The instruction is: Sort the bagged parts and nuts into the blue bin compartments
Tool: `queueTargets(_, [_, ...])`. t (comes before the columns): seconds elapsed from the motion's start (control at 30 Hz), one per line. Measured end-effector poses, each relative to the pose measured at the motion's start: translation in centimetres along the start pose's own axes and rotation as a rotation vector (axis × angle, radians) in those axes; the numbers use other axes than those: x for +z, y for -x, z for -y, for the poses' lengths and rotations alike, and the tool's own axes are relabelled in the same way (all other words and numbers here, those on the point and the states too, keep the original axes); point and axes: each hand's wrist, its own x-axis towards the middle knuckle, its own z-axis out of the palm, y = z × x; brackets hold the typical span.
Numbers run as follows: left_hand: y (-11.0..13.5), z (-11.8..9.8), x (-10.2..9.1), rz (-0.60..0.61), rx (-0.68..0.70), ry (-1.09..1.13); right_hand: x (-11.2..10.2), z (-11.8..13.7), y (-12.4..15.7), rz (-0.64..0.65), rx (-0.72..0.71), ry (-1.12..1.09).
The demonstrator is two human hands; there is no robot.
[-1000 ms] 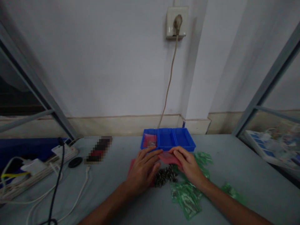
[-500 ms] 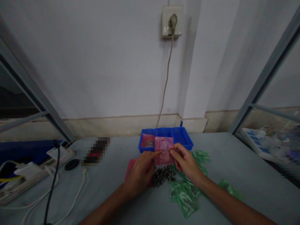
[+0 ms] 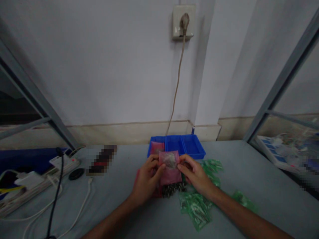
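Both hands hold up a small pink plastic bag [image 3: 170, 167] above the table, just in front of a blue three-compartment tray [image 3: 191, 149]. My left hand [image 3: 147, 181] pinches the bag's left edge and my right hand [image 3: 195, 174] pinches its right edge. Small grey parts show through the top of the bag. Under the bag lies a heap of small dark metal parts [image 3: 173, 190]. Another pink bag [image 3: 156, 147] sits in the tray's left compartment.
Green plastic bags [image 3: 196, 205] lie to the right of the heap. A power strip with cables [image 3: 37, 181] and a black round object [image 3: 76, 173] are at the left. A wall socket with a cord [image 3: 183, 23] hangs above. Metal frame bars flank both sides.
The hands lifted the pink bag from the table, held it up in front of the tray, then brought it lower and closer; grey parts now show at its top.
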Motion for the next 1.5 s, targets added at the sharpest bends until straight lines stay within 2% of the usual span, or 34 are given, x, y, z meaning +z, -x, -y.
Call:
queueTargets(0.1, [0.0, 0.0, 0.2, -0.007, -0.012, 0.038, 0.1, -0.2, 0.1, 0.028, 0.023, -0.032])
queueTargets(0.23, [0.0, 0.0, 0.1, 0.024, 0.011, -0.021, 0.0, -0.3, 0.0, 0.011, 0.020, -0.082])
queueTargets(0.3, [0.0, 0.4, -0.3, 0.047, 0.040, -0.136, 0.0, -0.2, -0.1, -0.009, 0.006, -0.078])
queueTargets(0.5, [-1.2, 3.4, -2.2, 0.035, 0.182, -0.721, -0.1, 0.3, -0.3, -0.043, -0.051, -0.054])
queueTargets(0.63, [-2.4, 5.2, -2.7, 0.080, 0.182, -0.875, -0.4, 0.6, -0.5, -0.117, -0.100, -0.010])
queueTargets(0.87, [-3.2, 6.5, -1.8, 0.140, 0.144, -0.892, -1.0, 1.0, -0.5, -0.150, -0.105, 0.091])
queueTargets(1.03, [-3.6, 7.0, -2.1, 0.200, 0.141, -0.880, -1.0, 1.0, -0.4, -0.146, -0.094, 0.091])
queueTargets(1.2, [-3.3, 6.9, -2.3, 0.125, 0.149, -0.933, -1.0, 1.0, -0.4, -0.141, -0.093, 0.083])
queueTargets(1.37, [-3.2, 6.8, -2.1, 0.122, 0.155, -0.937, -0.9, 1.0, -0.4, -0.124, -0.089, 0.071])
queueTargets(1.5, [-3.2, 5.5, -2.4, 0.076, 0.200, -0.887, -1.0, 0.7, -0.4, -0.127, -0.082, 0.072])
